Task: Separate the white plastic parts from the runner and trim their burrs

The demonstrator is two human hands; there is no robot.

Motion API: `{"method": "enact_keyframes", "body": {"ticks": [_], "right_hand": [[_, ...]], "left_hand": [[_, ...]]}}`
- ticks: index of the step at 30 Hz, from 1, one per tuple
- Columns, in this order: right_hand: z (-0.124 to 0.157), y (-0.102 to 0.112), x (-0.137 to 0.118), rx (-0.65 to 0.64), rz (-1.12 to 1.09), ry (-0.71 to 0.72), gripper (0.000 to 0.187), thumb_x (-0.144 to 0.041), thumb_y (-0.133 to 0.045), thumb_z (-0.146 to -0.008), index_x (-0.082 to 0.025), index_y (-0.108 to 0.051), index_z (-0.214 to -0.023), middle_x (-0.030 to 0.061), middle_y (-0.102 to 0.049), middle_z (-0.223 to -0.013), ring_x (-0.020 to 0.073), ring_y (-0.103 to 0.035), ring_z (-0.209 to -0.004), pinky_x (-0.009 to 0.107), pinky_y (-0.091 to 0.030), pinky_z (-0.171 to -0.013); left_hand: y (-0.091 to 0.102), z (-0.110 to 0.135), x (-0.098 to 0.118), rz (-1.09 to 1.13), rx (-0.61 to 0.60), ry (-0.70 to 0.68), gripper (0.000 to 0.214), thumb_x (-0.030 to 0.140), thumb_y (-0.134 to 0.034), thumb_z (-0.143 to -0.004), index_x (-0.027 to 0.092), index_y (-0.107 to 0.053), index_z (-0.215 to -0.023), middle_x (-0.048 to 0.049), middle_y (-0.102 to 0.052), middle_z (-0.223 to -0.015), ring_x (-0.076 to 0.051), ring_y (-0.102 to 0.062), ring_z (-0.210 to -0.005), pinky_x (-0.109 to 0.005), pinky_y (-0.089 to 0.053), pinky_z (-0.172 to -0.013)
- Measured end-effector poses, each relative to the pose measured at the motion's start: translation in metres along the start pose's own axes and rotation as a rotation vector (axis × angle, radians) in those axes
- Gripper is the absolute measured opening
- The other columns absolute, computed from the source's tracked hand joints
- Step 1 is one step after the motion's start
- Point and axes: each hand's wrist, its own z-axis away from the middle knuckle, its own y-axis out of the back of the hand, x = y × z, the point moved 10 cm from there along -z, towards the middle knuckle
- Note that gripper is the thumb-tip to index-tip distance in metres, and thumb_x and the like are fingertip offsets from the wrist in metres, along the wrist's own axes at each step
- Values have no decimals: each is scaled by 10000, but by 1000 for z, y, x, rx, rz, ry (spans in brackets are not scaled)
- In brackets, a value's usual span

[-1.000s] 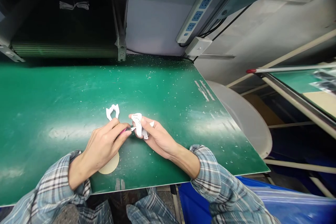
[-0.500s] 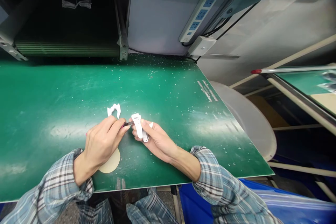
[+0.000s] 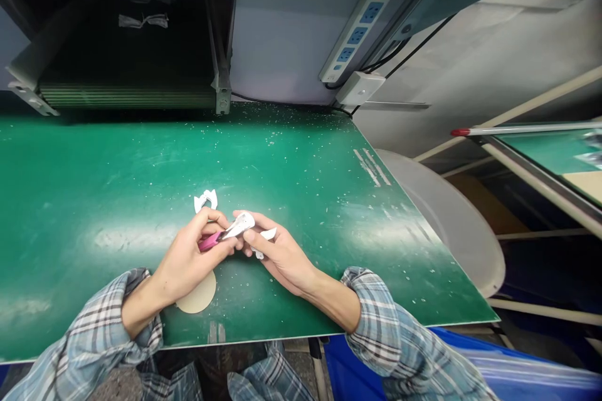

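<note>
My left hand (image 3: 195, 254) grips a craft knife with a pink handle (image 3: 209, 241), its small blade tip against a white plastic part (image 3: 241, 225). My right hand (image 3: 278, 249) holds that part, now tilted toward the knife, and white bits (image 3: 268, 235) show beyond its fingers. A claw-shaped white plastic piece (image 3: 205, 200) lies on the green work mat (image 3: 94, 163) just above my left fingers. Under my left wrist is a round beige disc (image 3: 200, 293).
White flecks are scattered over the green mat. A power strip (image 3: 355, 37) is mounted behind the bench, and a large round white plastic sheet (image 3: 451, 219) stands past its right edge. A blue bag (image 3: 376, 351) lies below the front right corner.
The white part has tipped from nearly upright to leaning toward the knife. My hands have come closer together, and the pink knife handle now shows more fully.
</note>
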Motion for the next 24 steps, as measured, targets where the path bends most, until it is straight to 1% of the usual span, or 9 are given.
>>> {"method": "enact_keyframes", "body": {"ticks": [4, 8, 10, 13, 15, 17, 20, 22, 24], "right_hand": [[-1, -6, 6, -81, -32, -84, 386, -461, -812, -918, -166, -748, -1159, 86, -737, -932, 154, -611, -737, 251, -435, -654], [1, -7, 20, -90, -86, -189, 373, -476, -861, -884, -154, -712, -1000, 51, -686, -837, 119, -579, -651, 209, -385, -567], [2, -9, 24, -104, -116, -224, 405, -461, -901, -850, -146, -717, -1026, 39, -667, -822, 108, -564, -638, 198, -383, -557], [1, -8, 23, -90, -154, -230, 433, -468, -904, -848, -138, -729, -1067, 52, -667, -857, 111, -568, -669, 195, -408, -571], [-1, -6, 21, -67, -176, -218, 421, -461, -900, -856, -147, -728, -1076, 52, -665, -875, 114, -571, -688, 190, -415, -572], [-2, -4, 19, -52, -193, -211, 404, -454, -889, -871, -154, -723, -1085, 56, -669, -907, 112, -573, -698, 184, -419, -571], [-2, -3, 19, -51, -210, -206, 392, -447, -883, -881, -154, -719, -1083, 65, -682, -951, 110, -586, -716, 180, -431, -581], [-2, -3, 19, -50, -214, -208, 398, -445, -887, -878, -150, -715, -1080, 65, -684, -942, 111, -588, -717, 180, -435, -585], [-1, -2, 20, -42, -209, -210, 404, -448, -888, -877, -144, -710, -1074, 61, -679, -913, 109, -578, -704, 181, -436, -582]], "left_hand": [[16, -1, 11, -70, 124, -40, 115, 323, -600, -1004, 214, -636, -1013, 25, -628, -790, -112, -532, -651, -224, -435, -616], [12, -1, 19, -207, 67, -162, 174, 311, -544, -1044, 239, -690, -1106, 1, -666, -882, -128, -557, -709, -247, -455, -666], [13, 0, 19, -297, 83, -195, 263, 338, -486, -1073, 260, -672, -1243, -17, -669, -936, -145, -582, -762, -264, -469, -698], [20, 1, 11, -386, 138, -142, 368, 406, -383, -1103, 239, -569, -1372, 0, -636, -830, -143, -557, -660, -268, -445, -623], [20, 1, 3, -392, 120, -87, 343, 429, -337, -1110, 211, -541, -1280, 40, -577, -708, -130, -503, -556, -254, -397, -547], [15, 1, 1, -421, 81, -87, 286, 417, -322, -1113, 214, -522, -1102, 66, -519, -645, -119, -459, -510, -243, -360, -514], [10, 4, 12, -589, 103, -228, 312, 368, -317, -1118, 220, -481, -899, 58, -508, -645, -115, -450, -523, -244, -340, -531], [7, 7, 19, -693, 135, -310, 321, 360, -325, -1121, 216, -498, -892, 42, -562, -693, -119, -499, -561, -249, -347, -553], [4, 9, 21, -746, 138, -337, 302, 420, -360, -1115, 214, -537, -982, 17, -639, -796, -135, -586, -647, -256, -380, -585]]}}
